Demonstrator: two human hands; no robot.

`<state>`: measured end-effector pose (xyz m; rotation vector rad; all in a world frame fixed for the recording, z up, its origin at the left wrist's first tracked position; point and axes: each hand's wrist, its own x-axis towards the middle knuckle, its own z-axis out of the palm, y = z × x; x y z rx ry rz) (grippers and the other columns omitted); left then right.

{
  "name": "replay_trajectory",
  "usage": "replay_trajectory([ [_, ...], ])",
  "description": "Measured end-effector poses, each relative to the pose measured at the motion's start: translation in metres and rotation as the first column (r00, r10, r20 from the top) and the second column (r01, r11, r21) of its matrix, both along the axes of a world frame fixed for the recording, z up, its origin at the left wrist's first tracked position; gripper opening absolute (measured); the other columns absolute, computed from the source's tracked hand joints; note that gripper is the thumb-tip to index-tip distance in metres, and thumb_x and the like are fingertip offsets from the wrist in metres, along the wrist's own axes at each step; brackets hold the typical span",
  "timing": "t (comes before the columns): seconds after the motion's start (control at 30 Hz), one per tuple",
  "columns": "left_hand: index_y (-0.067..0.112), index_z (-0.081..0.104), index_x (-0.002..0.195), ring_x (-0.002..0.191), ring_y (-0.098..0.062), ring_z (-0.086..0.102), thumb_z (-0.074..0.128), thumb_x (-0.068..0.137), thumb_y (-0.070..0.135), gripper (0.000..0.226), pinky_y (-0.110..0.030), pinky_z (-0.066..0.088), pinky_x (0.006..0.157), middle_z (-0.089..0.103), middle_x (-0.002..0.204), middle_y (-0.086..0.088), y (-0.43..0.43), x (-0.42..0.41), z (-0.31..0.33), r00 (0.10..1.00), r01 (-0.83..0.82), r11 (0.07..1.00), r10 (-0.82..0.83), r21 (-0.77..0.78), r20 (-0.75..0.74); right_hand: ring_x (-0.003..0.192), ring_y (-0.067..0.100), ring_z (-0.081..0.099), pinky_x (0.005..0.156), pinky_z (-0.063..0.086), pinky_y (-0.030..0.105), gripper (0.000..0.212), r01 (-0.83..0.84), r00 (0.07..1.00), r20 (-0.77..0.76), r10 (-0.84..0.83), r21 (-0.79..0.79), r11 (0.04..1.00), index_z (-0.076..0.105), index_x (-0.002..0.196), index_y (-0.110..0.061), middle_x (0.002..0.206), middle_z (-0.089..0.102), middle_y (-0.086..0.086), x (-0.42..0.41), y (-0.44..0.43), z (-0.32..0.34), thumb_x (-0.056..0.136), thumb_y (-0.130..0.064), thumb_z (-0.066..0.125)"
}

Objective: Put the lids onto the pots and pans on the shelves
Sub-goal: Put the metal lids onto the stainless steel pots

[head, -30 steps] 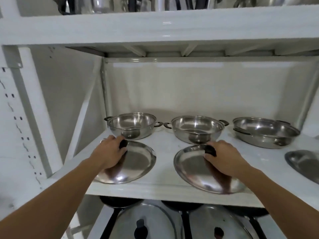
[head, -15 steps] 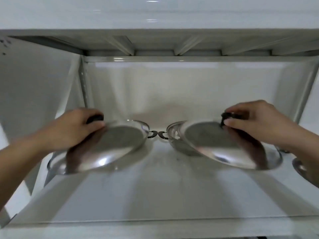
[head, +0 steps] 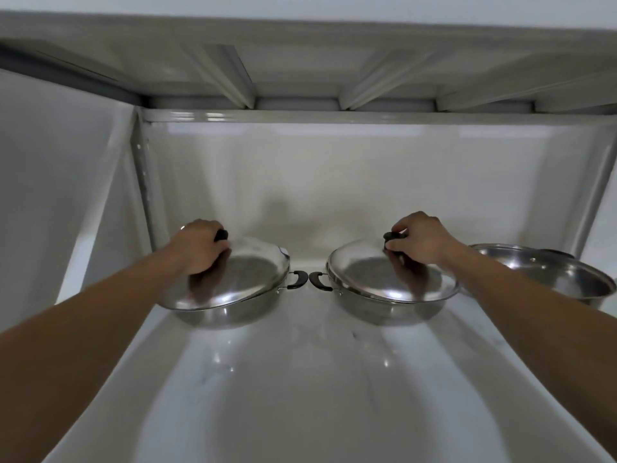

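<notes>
Two steel pots stand side by side at the back of the white shelf (head: 300,379), their black side handles almost touching. My left hand (head: 197,245) grips the black knob of a steel lid (head: 247,279) that lies tilted on the left pot (head: 227,315). My right hand (head: 420,238) pinches the black knob of a second steel lid (head: 374,279) that rests on the middle pot (head: 377,312). A third pot (head: 547,275) at the far right stands uncovered.
The underside of the shelf above (head: 300,68) hangs low over the pots. White uprights (head: 147,182) and a back panel close the bay at the left and rear. The shelf's front half holds nothing in view.
Both hands lifted the lids off the shelf front, carried them back and lowered them onto the left and middle pots. The camera has moved closer into the shelf bay.
</notes>
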<state>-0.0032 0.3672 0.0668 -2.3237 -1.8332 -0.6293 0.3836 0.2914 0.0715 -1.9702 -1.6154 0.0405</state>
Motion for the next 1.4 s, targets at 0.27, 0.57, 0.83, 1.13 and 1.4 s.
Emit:
replay_trajectory([
  [0.27,0.007,0.063,0.118,0.109,-0.038,0.058,0.053,0.094,0.032,0.036,-0.036,0.043,0.090,0.062,0.120,-0.021,0.014,0.003,-0.013,0.999,-0.031,0.999,0.031,-0.008,-0.021,0.110,0.031,0.062,0.093,0.051,0.037,0.039,0.002,1.000,0.021,-0.002,-0.012,1.000,0.073,0.113,-0.015,0.109,0.074,0.011,0.002,0.015,-0.013,0.079,-0.034,0.074],
  [0.57,0.005,0.061,0.117,0.107,-0.040,0.057,0.051,0.094,0.033,0.038,-0.039,0.044,0.090,0.059,0.119,-0.024,0.025,0.011,-0.017,0.999,-0.018,1.000,0.018,-0.023,-0.029,0.106,0.032,0.061,0.088,0.052,0.037,0.033,-0.018,0.999,0.042,0.018,-0.015,1.000,0.074,0.107,-0.012,0.104,0.073,0.013,0.002,0.018,-0.014,0.080,-0.032,0.074],
  [0.83,0.006,0.057,0.123,0.111,-0.041,0.055,0.052,0.095,0.032,0.039,-0.039,0.041,0.095,0.057,0.121,-0.025,0.031,0.011,-0.024,0.999,-0.031,1.000,0.031,0.003,-0.012,0.107,0.029,0.061,0.092,0.052,0.039,0.035,-0.028,0.994,0.100,0.036,-0.084,0.996,0.074,0.108,-0.010,0.108,0.073,0.010,0.000,0.017,-0.004,0.080,-0.031,0.073],
  [1.13,0.006,0.058,0.120,0.106,-0.044,0.055,0.052,0.095,0.032,0.037,-0.041,0.042,0.093,0.057,0.115,-0.026,0.035,0.005,-0.030,1.000,-0.010,1.000,0.009,0.010,0.014,0.101,0.028,0.062,0.088,0.054,0.038,0.033,-0.024,0.985,0.168,0.045,-0.123,0.992,0.077,0.098,-0.012,0.099,0.074,0.007,0.002,0.020,0.003,0.073,-0.033,0.073],
  [1.4,0.006,0.059,0.119,0.106,-0.043,0.056,0.050,0.096,0.033,0.036,-0.038,0.041,0.092,0.057,0.117,-0.025,0.036,0.008,-0.029,0.999,-0.018,1.000,0.019,0.010,-0.032,0.106,0.028,0.061,0.089,0.053,0.038,0.036,-0.008,0.985,0.169,0.028,-0.118,0.993,0.076,0.104,-0.011,0.105,0.074,0.008,0.000,0.020,0.002,0.075,-0.033,0.073],
])
